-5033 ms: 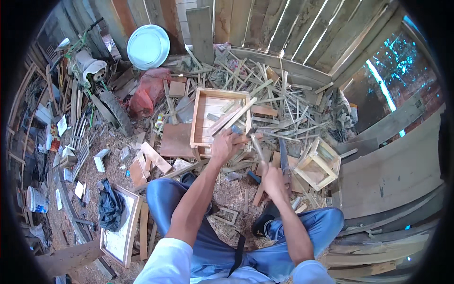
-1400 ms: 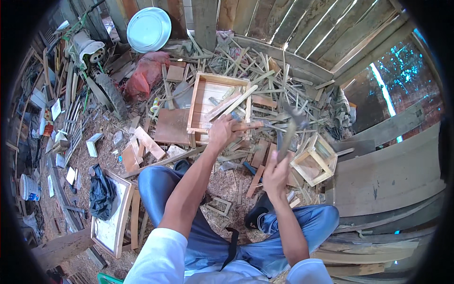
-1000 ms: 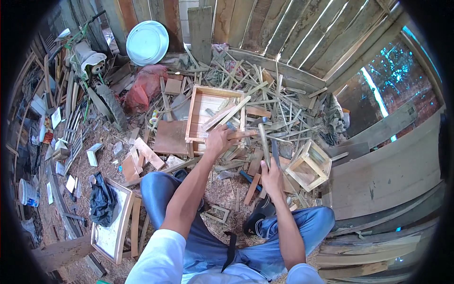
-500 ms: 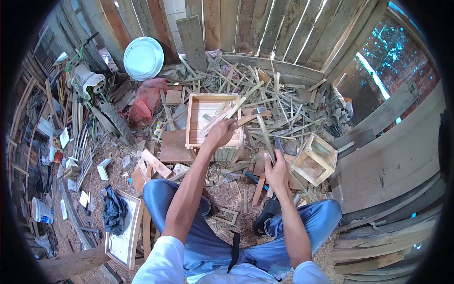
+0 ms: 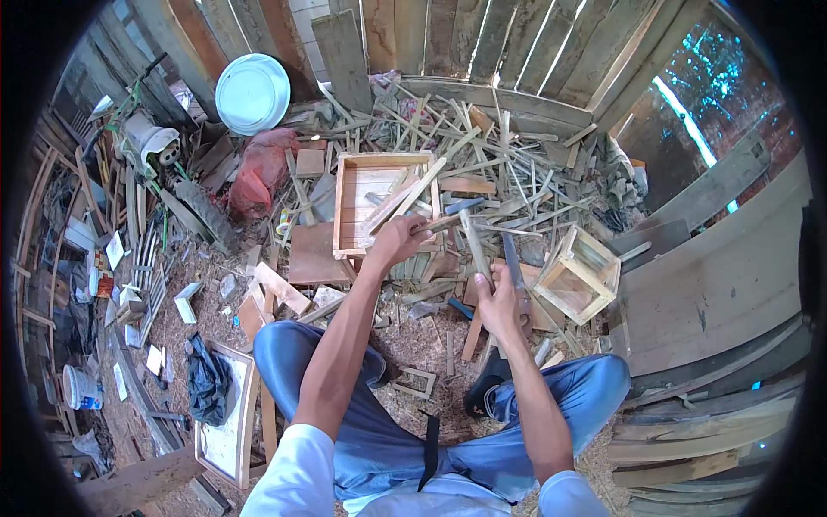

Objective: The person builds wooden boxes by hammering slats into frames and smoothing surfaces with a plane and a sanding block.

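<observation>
My left hand (image 5: 398, 241) is closed around the wooden handle of a hammer (image 5: 444, 222), whose head points away to the right. In my right hand (image 5: 501, 300) is a narrow wooden strip (image 5: 475, 245), held at its lower end and slanting up. Its upper end comes close to the hammer head; whether they touch I cannot tell. Just right of that hand lies a handsaw (image 5: 512, 258), partly covered by my fingers. An open wooden box (image 5: 339, 207) with loose strips in it stands beyond my left hand. To the right sits a small wooden frame box (image 5: 594, 297).
A heap of wood offcuts (image 5: 517, 185) spreads along the plank wall (image 5: 469, 43). A light blue basin (image 5: 252, 93) leans there. At left stand a red plastic bag (image 5: 261, 172) and a white bucket (image 5: 82, 388). A framed panel (image 5: 226, 439) lies beside my left knee.
My right hand has shifted left with the wooden strip, uncovering more of the saw. The strip's upper end is nearer the hammer head. The view has tilted slightly.
</observation>
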